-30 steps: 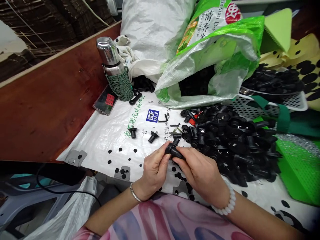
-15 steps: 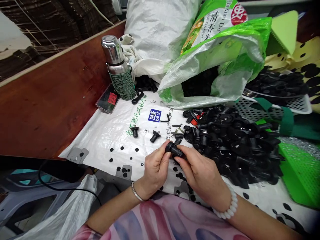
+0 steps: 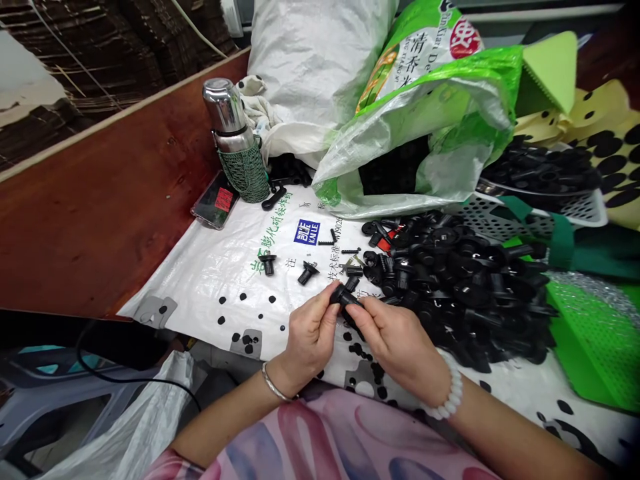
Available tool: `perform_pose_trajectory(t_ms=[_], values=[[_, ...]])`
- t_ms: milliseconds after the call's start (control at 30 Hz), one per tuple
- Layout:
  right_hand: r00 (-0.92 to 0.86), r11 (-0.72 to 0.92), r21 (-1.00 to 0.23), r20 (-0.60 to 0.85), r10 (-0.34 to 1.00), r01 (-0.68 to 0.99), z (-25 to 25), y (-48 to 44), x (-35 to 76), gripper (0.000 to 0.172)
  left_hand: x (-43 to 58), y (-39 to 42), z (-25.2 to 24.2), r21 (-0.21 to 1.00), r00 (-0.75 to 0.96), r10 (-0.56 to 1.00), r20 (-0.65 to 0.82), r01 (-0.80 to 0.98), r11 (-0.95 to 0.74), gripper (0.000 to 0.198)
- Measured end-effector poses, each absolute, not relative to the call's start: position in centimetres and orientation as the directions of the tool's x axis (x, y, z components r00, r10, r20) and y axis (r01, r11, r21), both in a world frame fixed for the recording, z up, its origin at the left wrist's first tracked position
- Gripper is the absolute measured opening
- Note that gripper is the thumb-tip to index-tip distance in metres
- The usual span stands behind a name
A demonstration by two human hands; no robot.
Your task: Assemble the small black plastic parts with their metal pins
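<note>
The black plastic part (image 3: 343,294) is pinched by the left hand (image 3: 311,331) at its wide end and by the right hand (image 3: 406,345) on its stem, over the white sheet (image 3: 193,267), near the black pile (image 3: 477,293). More stem is covered by the right hand than before.

A silver bangle (image 3: 271,383) and white beads (image 3: 455,393) accompany a pink garment (image 3: 320,443).
</note>
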State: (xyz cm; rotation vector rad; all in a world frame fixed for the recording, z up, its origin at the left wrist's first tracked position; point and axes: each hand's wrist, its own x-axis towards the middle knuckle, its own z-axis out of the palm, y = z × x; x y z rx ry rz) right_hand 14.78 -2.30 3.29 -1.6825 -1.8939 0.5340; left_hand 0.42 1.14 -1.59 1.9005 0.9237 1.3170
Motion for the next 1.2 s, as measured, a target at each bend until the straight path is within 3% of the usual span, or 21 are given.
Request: perform_pose_trajectory(t_ms=[200, 333, 433, 533, 700, 900, 1033, 1200], values=[[-0.137, 0.042, -0.825, -0.043, 0.99, 0.564, 3.7, -2.3, 14.9, 0.044, 0.2, 1.2, -1.0, 0.924, 0.31, 0.881, 0.358, 0.018, -0.382, 0.036], [-0.159, 0.196, -0.741, 0.121, 0.98, 0.643, 3.1, -2.9, 15.0, 0.035, 0.1, 1.1, 0.3, 0.969, 0.416, 0.875, 0.248, -0.109, -0.223, 0.033], [-0.179, 0.312, -0.622, 0.268, 0.947, 0.718, 2.6, -3.5, 15.4, 0.035, -0.1, 1.1, 1.2, 0.943, 0.445, 0.832, 0.331, -0.133, -0.304, 0.031], [-0.201, 0.363, -0.602, 0.321, 0.926, 0.711, 2.8, -4.0, 16.2, 0.03, -0.2, 1.0, 1.5, 0.907, 0.454, 0.79, 0.411, -0.121, -0.403, 0.031], [-0.144, 0.42, -0.551, 0.474, 0.869, 0.721, 4.2, -3.9, 17.5, 0.031, 0.0, 0.7, 1.1, 0.938, 0.463, 0.816, 0.347, -0.165, -0.305, 0.047], [-0.341, 0.594, -0.548, 0.497, 0.798, 0.589, 4.0, -2.5, 17.6, 0.034, 0.0, 1.0, 1.2, 0.892, 0.535, 0.764, 0.362, 0.04, -0.45, 0.058], [-0.383, 0.607, -0.551, 0.475, 0.792, 0.572, 2.9, -2.1, 17.6, 0.031, -0.4, 1.3, 1.0, 0.851, 0.572, 0.739, 0.356, 0.128, -0.51, 0.063], [-0.361, 0.565, -0.564, 0.439, 0.823, 0.602, 1.9, -2.3, 17.3, 0.028, -0.6, 1.4, -0.2, 0.672, 0.58, 0.682, 0.446, 0.286, -0.683, 0.064]])
